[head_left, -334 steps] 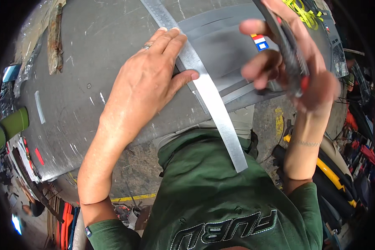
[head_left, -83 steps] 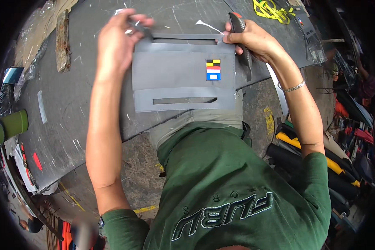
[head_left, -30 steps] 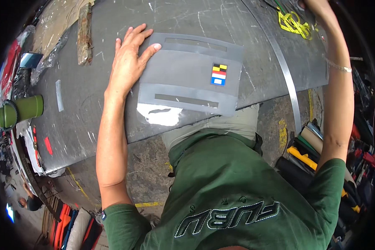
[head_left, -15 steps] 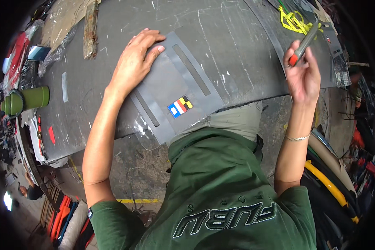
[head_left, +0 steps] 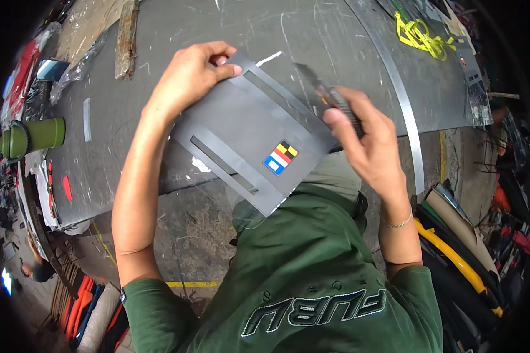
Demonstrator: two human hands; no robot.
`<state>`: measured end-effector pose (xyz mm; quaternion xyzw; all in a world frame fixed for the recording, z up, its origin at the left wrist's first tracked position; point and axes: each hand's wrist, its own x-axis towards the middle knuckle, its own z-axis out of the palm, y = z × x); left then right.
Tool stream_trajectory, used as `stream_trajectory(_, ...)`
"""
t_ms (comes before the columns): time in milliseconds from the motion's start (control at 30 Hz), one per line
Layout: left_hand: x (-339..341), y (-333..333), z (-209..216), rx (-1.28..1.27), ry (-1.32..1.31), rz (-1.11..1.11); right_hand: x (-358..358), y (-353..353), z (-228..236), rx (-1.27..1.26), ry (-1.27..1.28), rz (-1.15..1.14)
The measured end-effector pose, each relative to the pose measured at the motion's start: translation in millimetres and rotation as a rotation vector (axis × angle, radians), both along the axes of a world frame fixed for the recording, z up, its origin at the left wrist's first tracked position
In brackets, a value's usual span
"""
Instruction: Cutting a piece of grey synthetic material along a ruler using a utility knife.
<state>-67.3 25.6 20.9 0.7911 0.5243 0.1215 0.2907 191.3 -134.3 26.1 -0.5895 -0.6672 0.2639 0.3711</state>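
My left hand pinches the far-left corner of a grey flexible panel between thumb and fingers. The panel is tilted, its near corner reaching past the table edge by my shirt. Two long dark slots run along it, and a small patch of coloured squares and bars sits near its near-right end. In my right hand, at the panel's right side, is what looks like a utility knife with a dark ridged handle. Its far end is smeared by motion, and I cannot tell whether it touches the panel.
The dark, scuffed table spreads ahead. A long grey strip crosses it at right and overhangs its edge. Yellow webbing lies far right. At left are a worn wooden bar and a green bottle. Rolled material stands lower right.
My right hand has swung left and nearer with the knife, to the panel's side. The panel has shifted right and tilted. My left fingers, laid flat on it before, now grip its corner.
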Motion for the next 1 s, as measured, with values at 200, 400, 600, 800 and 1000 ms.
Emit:
stream_trajectory(200,1.2,6.6,-2.0,-0.045,-0.027,-0.091,-25.4,19.2,-5.5,0.077,-0.183,0.094)
stream_trajectory(400,2.0,3.9,-4.9,-0.661,-0.574,0.030,-36.8,41.8,-8.1,-0.217,0.164,-0.062)
stream_trajectory(600,9.9,-17.5,-9.0,-0.626,-0.739,0.013,-45.7,48.5,-4.2,-0.228,0.051,-0.131)
stream_trajectory(800,32.3,-39.3,6.7,-0.457,-0.780,0.025,-43.0,53.5,1.8,-0.076,-0.011,-0.260)
stream_trajectory(1000,32.7,-43.9,-0.9,-0.402,-0.748,0.018,-44.3,50.8,-0.1,-0.109,0.309,-0.269)
